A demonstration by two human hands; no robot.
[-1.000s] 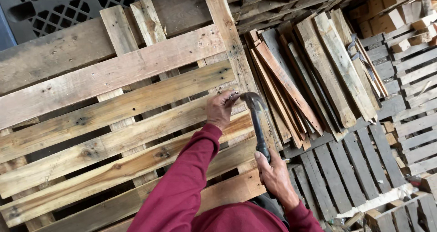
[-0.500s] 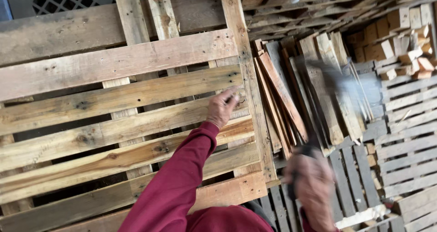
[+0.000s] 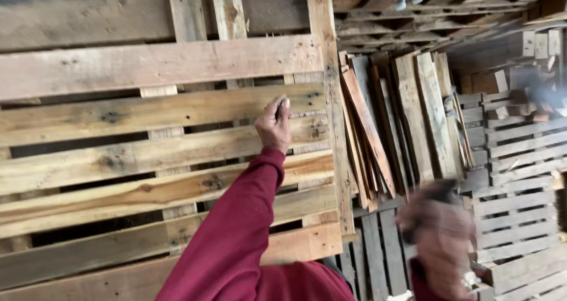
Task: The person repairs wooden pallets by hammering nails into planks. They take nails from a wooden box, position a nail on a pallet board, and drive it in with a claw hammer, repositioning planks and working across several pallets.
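Fingers (image 3: 282, 107) of the left hand (image 3: 274, 126) pinch together against a board of the wooden pallet (image 3: 147, 65), seemingly holding a small nail there, though it is too small to make out for certain. Blurred in the near right corner, the right hand (image 3: 440, 242) is closed around a dark handle (image 3: 440, 190), whose head cannot be seen. Judging by the pose, the fixing of this board near the pallet's right edge is only being set up, with nothing visibly driven at the pinch point; the neighbouring boards carry dark nail marks along the same upright rail (image 3: 328, 100), suggesting much of the pallet is already fastened. A red sleeve (image 3: 236, 230) runs from the near edge up to the left hand. To the right, loose planks (image 3: 378, 130) lean on end against the pallet's side, and further right more stacked pallets (image 3: 520, 177) crowd the space around the right hand.
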